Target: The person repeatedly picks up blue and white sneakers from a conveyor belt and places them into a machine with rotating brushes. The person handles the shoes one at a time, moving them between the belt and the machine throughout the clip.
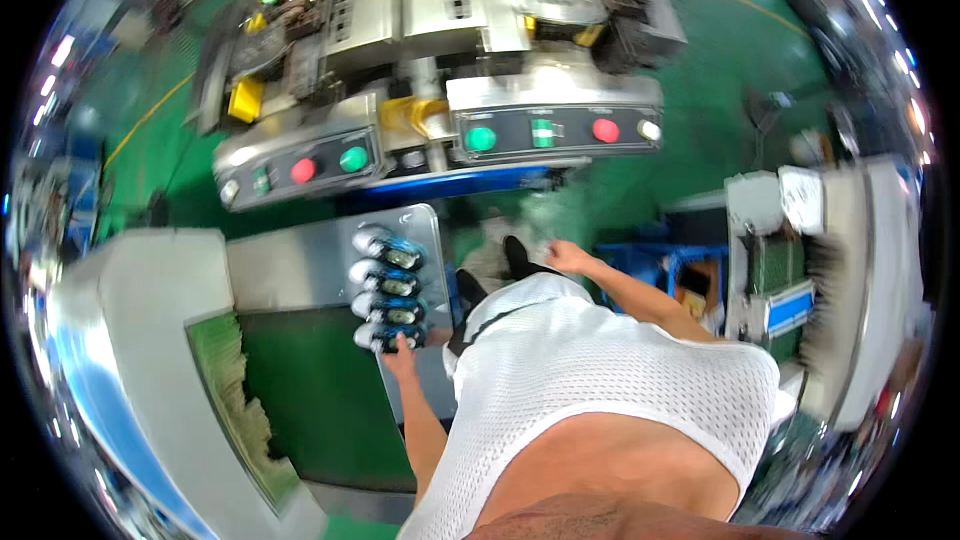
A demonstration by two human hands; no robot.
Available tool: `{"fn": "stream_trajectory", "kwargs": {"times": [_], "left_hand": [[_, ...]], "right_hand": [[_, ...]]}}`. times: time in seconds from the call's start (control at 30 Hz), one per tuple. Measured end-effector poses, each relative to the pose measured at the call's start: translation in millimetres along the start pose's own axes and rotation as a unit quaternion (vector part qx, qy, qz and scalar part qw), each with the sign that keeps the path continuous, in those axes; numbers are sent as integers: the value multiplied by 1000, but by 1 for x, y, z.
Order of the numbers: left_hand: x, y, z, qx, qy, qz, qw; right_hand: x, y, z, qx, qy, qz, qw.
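Several glossy pieces (390, 283) stand in a row on a grey metal shelf (428, 230) at my left. Each has a rounded silver-white end on the left and a dark body with blue edges; their exact kind is unclear. My left hand (401, 360) is at the nearest piece (392, 339), its fingers closed against the near side and partly hidden. My right hand (569, 257) hangs out in front on the right, its fingers curled, with nothing visible in it and apart from the machine.
Ahead stands a metal machine (400, 20) with two control panels (556, 128) bearing green and red buttons. A green conveyor belt (320, 390) runs through a pale housing (150, 290) at left. Blue crates (640, 265) and another pale conveyor housing (850, 280) are at right.
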State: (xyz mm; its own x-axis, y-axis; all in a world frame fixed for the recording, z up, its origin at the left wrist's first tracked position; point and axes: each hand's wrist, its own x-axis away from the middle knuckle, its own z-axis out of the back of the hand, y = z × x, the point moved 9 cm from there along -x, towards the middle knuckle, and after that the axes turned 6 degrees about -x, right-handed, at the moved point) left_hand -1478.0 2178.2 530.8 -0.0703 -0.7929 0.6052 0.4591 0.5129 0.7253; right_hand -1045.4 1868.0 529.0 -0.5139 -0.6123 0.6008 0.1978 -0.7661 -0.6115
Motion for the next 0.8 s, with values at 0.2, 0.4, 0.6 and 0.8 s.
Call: {"fn": "stream_trajectory", "kwargs": {"times": [0.2, 0.4, 0.6, 0.8], "left_hand": [[-11, 1, 4, -44, -34, 11, 998], [-28, 1, 11, -38, -34, -85, 995], [-41, -21, 11, -67, -41, -81, 994], [-14, 1, -3, -70, -41, 0, 997]], "right_hand": [[8, -38, 12, -63, 24, -26, 997], [37, -107, 47, -152, 84, 38, 984], [57, -185, 138, -343, 148, 142, 917], [12, -230, 327, -334, 285, 267, 858]]}}
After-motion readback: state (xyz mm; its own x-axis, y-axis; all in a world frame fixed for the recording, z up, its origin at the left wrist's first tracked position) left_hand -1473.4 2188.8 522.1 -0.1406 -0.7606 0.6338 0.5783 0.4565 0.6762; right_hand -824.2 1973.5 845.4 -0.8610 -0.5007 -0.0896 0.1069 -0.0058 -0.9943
